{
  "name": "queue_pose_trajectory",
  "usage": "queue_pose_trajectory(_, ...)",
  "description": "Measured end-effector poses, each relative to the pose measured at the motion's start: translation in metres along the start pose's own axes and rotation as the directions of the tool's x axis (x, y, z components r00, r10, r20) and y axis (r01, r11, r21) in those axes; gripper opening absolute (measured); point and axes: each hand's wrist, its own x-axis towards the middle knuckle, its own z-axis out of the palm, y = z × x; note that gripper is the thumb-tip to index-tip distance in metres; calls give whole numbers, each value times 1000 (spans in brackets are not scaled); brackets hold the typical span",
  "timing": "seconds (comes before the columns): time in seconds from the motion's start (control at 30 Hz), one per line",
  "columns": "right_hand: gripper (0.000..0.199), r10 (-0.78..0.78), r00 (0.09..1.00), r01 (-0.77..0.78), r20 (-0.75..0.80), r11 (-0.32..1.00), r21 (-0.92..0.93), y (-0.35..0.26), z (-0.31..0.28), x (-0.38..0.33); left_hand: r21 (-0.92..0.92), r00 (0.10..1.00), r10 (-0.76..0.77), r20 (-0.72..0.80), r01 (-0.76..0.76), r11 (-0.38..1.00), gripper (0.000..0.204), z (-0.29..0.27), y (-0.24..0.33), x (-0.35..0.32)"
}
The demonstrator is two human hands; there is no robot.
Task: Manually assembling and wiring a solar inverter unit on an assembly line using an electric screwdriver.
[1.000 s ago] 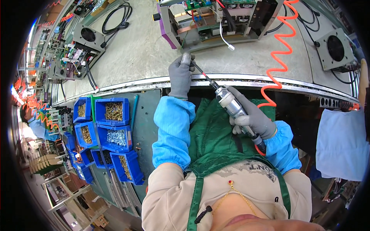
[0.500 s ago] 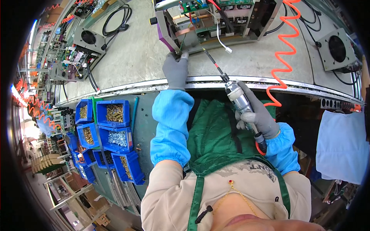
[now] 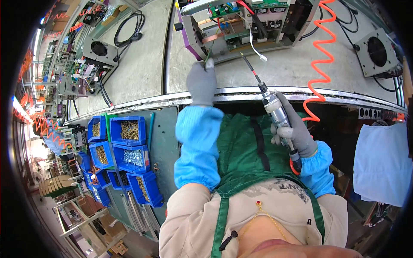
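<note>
While a white plug [image 3: 263, 58] sits nearby, the right grip [image 3: 297, 134] clasps a screwdriver [image 3: 276, 108], left grip [image 3: 201, 84] unclear.

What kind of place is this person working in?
Probably an electronics factory or workshop. There are blue bins of small metal parts, an open machine with green circuit boards, and a power driver in the person's right hand.

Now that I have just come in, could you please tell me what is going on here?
A gloved right hand holds a powered screwdriver, its bit aimed toward an open electronic unit; whether they touch is unclear. The gloved left hand is at the unit's near left corner, by the purple panel. Blue bins of small metal fasteners stand to the person's left.
</note>
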Motion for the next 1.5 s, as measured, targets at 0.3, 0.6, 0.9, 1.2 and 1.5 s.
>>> queue_pose_trajectory(0.3,95,-4,1000,4,26,1000,-13,7,4,-8,498,916,387,107,-386,777,26,-4,37,10)
queue_pose_trajectory(0.6,102,-1,999,-2,-38,998,-62,7,2,-18,-353,847,159,507,36,935,31,-1,18,23)
queue_pose_trajectory(0.9,94,6,1000,-5,23,999,-42,11,-2,-14,-530,824,142,549,212,821,24,-3,24,18)
queue_pose_trajectory(1.2,91,13,994,-5,104,998,-69,19,6,9,-571,946,111,304,88,816,17,13,19,7)
queue_pose_trajectory(1.5,92,2,994,10,109,994,-110,15,11,17,-567,972,105,210,34,823,20,23,19,5)
